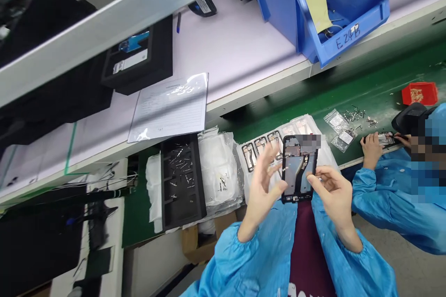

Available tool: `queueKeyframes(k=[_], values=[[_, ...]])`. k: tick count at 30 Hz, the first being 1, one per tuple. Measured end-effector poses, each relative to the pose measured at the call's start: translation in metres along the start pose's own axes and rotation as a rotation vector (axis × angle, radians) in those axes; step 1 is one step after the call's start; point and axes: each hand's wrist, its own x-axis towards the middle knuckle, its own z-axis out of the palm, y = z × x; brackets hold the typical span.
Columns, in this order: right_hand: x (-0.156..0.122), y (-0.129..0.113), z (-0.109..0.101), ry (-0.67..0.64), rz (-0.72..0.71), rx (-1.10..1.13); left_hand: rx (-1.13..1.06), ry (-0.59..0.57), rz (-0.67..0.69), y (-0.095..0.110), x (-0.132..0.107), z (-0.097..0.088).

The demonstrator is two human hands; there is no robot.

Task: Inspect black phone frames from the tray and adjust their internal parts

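The phone frame (298, 169) is held upright in the air, between both hands. The right hand (332, 190) pinches its right edge with thumb and fingers. The left hand (261, 181), blurred, has its fingers spread wide just beside the left edge. Behind lie more frames (259, 146).

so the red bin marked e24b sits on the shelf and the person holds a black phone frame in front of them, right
Not quite. The head view shows the bin marked E24B is blue, not red. It does sit on the shelf, and the right hand holds the black phone frame.
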Motion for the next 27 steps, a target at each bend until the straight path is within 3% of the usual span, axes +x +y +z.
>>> queueKeyframes(k=[2, 5, 8, 10, 13, 15, 18, 27], values=[[0.006, 0.000, 0.000, -0.091, 0.005, -0.013, -0.101, -0.138, -0.159, 0.002, -0.007, 0.001], [0.012, -0.009, 0.005, -0.220, -0.092, -0.191, -0.182, -0.046, -0.266, 0.007, -0.010, 0.008], [0.017, -0.031, 0.013, -0.126, -0.462, -0.493, -0.122, 0.112, -0.226, 0.015, -0.009, 0.008], [0.021, -0.048, 0.020, -0.035, -0.725, -0.611, -0.069, 0.137, -0.184, 0.019, -0.009, 0.003], [0.031, -0.066, 0.032, -0.187, -0.930, -0.647, -0.014, 0.099, -0.111, 0.021, -0.013, -0.005], [0.037, -0.071, 0.037, -0.334, -0.991, -0.641, 0.009, 0.064, -0.036, 0.021, -0.015, -0.009], [0.043, -0.069, 0.038, -0.449, -1.060, -0.651, 0.040, 0.019, 0.079, 0.019, -0.016, -0.012], [0.053, -0.081, 0.045, -0.527, -1.088, -0.550, 0.155, -0.052, 0.246, 0.019, -0.014, -0.024]])
